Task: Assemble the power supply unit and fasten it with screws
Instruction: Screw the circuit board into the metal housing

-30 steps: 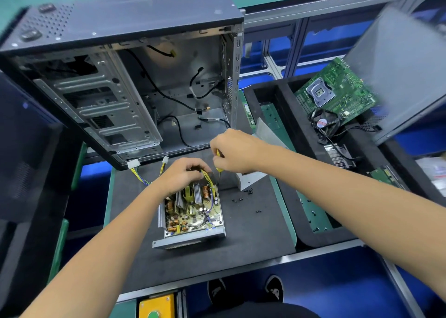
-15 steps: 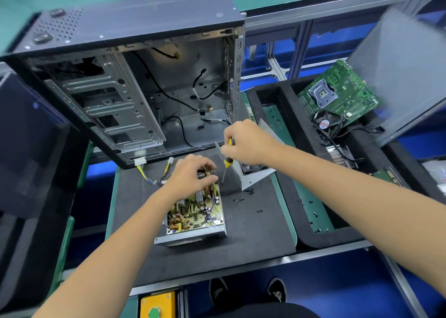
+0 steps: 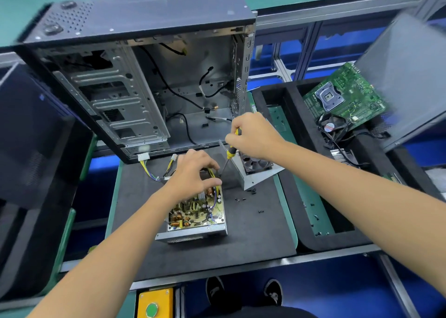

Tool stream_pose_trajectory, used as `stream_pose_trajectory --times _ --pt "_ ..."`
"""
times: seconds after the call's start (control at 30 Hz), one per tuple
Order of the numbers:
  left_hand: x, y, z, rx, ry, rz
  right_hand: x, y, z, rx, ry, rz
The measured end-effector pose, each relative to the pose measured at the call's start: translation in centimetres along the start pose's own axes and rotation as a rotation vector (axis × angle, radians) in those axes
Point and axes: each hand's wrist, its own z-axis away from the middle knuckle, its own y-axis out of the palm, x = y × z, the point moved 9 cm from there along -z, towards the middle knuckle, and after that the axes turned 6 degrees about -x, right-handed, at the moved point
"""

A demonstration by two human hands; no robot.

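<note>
Dark foam matting covers the workbench, and on it lies one open power supply unit, circuit board upward, its long axis running from the near edge away toward the one empty computer case that stands open-sided behind it. Two hands work at the unit's far end: the left hand rests there with thumb and fingers pinching something too small to make out among the yellow wires, while the right hand grips one yellow-and-black screwdriver, shaft slanting down and left toward the unit's far right corner. One metal cover with a fan sits just right of the unit. About ten black screws lie loose on the mat. One black foam tray to the right holds a green mat with more screws; beyond it, one green motherboard and one small cooler fan.
</note>
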Motion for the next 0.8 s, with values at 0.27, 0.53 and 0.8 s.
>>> stream_pose_trajectory --times 0.27,0.53,0.8 --pt "1.3 -0.1 0.0 0.001 -0.088 0.103 1.0 -1.6 -0.6 -0.063 0.026 -0.097" --pt "1.6 0.0 0.2 0.008 -0.096 0.138 1.5 -1.2 -0.7 -0.053 0.015 -0.066" --pt "1.2 -0.1 -0.5 -0.039 -0.091 0.173 2.0 -1.2 -0.6 -0.036 -0.059 -0.034"
